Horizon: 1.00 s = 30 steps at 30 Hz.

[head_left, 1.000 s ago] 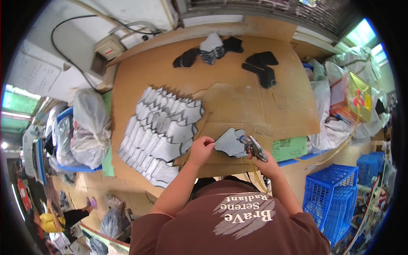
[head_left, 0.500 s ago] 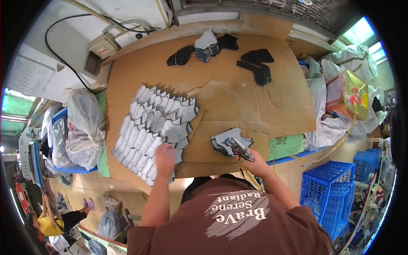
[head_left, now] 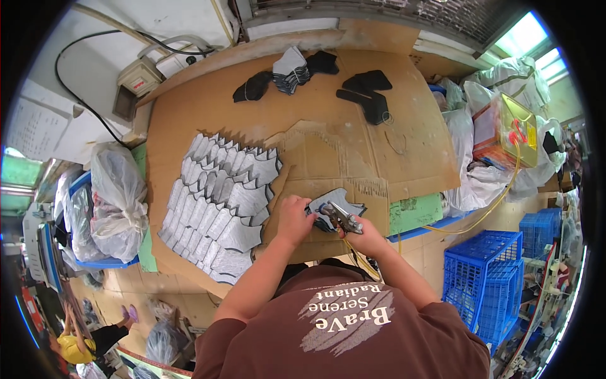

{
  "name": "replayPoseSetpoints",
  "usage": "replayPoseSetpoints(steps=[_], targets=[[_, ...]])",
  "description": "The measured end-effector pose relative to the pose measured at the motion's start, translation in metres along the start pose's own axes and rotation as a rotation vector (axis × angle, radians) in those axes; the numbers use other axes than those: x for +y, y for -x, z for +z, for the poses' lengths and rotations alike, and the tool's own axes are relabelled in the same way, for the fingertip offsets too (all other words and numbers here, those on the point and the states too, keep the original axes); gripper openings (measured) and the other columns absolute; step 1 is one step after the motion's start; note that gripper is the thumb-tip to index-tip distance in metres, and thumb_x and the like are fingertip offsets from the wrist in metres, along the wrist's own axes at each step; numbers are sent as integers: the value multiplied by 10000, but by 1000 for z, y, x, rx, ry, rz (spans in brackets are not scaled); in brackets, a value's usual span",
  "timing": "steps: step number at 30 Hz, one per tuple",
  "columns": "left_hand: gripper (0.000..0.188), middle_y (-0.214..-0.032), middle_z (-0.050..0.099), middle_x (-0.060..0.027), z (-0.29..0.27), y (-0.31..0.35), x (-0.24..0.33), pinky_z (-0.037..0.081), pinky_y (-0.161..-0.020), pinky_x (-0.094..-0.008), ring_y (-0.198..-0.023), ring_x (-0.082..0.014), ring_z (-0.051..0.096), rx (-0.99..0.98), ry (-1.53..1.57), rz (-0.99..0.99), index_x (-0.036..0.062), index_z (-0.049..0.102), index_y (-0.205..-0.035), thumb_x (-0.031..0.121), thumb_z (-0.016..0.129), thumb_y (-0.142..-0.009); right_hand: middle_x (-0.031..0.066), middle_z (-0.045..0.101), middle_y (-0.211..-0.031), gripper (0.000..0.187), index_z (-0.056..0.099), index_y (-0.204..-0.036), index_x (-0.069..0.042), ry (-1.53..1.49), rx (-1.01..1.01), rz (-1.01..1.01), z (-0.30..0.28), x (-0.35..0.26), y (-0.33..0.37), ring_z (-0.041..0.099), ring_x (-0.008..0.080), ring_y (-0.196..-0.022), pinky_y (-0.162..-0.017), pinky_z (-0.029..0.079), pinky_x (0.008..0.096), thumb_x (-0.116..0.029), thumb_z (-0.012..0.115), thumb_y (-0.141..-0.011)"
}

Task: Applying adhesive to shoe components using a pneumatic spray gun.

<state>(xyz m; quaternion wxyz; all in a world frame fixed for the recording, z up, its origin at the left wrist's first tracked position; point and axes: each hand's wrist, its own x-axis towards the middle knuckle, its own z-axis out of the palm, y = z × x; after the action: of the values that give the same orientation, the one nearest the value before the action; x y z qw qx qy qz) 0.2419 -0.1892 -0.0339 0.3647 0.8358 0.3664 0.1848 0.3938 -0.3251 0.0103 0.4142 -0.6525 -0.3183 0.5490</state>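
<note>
My right hand [head_left: 369,239] is wrapped round a metal spray gun [head_left: 342,218] with a thin hose hanging below it. The gun's nozzle end is over a small stack of grey, dark-edged cut pieces [head_left: 331,199] near the table's front edge. My left hand [head_left: 294,221] is at the left edge of this stack, its fingers bent together; what they pinch, if anything, is hidden. To its left, many similar grey pieces [head_left: 218,202] lie overlapped in rows on the cardboard [head_left: 404,158].
Banded bundles of grey pieces [head_left: 290,66] and black pieces [head_left: 366,88] lie at the back. A yellow hose [head_left: 483,221] runs to a yellowish container [head_left: 516,129] at right. Blue crates [head_left: 483,271] stand below, filled plastic bags [head_left: 117,196] at left. Another person [head_left: 79,344] is far left.
My left hand has moved right, from the rows of grey pieces to the small stack's edge. My right hand keeps the spray gun over that stack. The whole view has shifted slightly.
</note>
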Motion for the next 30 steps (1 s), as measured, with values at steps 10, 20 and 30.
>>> replayPoseSetpoints(steps=[10,20,30], targets=[[323,-854,537,-126,0,-1,1,395,-766,-387,-855,-311,490,16,-32,25,26,598,-870,96,716,-578,-2,552,-732,215,560,-915,-46,-45,64,45,-10,-8,8,484,74,-679,-618,398,220,-7,495,-714],[278,-822,553,-123,0,0,0,396,-751,-389,-837,-310,502,49,4,36,22,596,-839,88,704,-590,-5,559,-765,232,553,-946,-37,-129,191,26,-25,-3,18,485,77,-716,-668,396,218,-13,479,-727],[159,-771,619,-148,-24,38,-39,457,-665,-332,-706,-266,598,231,391,-441,-14,602,-873,101,551,-776,-13,546,-820,244,557,-963,-56,-25,31,21,-19,-12,25,468,76,-734,-668,393,226,-17,484,-734]])
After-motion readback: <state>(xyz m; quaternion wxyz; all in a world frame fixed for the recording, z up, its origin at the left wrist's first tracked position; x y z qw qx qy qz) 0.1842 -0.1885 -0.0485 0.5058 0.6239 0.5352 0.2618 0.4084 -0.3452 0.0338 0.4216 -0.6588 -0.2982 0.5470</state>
